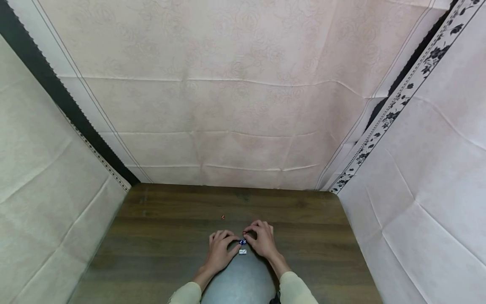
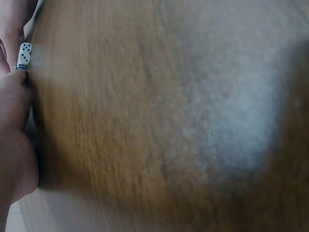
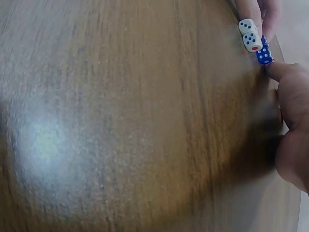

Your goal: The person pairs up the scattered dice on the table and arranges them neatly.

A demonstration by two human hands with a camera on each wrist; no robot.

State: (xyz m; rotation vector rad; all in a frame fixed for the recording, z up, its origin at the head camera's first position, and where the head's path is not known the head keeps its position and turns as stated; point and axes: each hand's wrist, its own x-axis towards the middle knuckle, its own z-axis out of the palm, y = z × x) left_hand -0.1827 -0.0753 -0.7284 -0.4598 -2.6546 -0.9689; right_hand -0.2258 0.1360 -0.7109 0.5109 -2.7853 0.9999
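Note:
Near the front edge of a dark wooden table (image 1: 159, 236) both hands meet over a short row of dice. A blue die (image 1: 242, 242) lies just beyond a white die (image 1: 242, 251). The right wrist view shows two white dice (image 3: 250, 35) in line with the blue die (image 3: 264, 55), and my right hand (image 1: 262, 240) has a fingertip on the blue end. My left hand (image 1: 220, 249) has curled fingers, and its fingertip touches the dice (image 2: 24, 55) in the left wrist view. A tiny red thing (image 1: 244, 233) shows at the right hand's fingertips.
Another small red piece (image 1: 222, 217) lies on the table a little beyond the hands. Pale cloth walls (image 1: 243, 105) close in the table at the back and on both sides.

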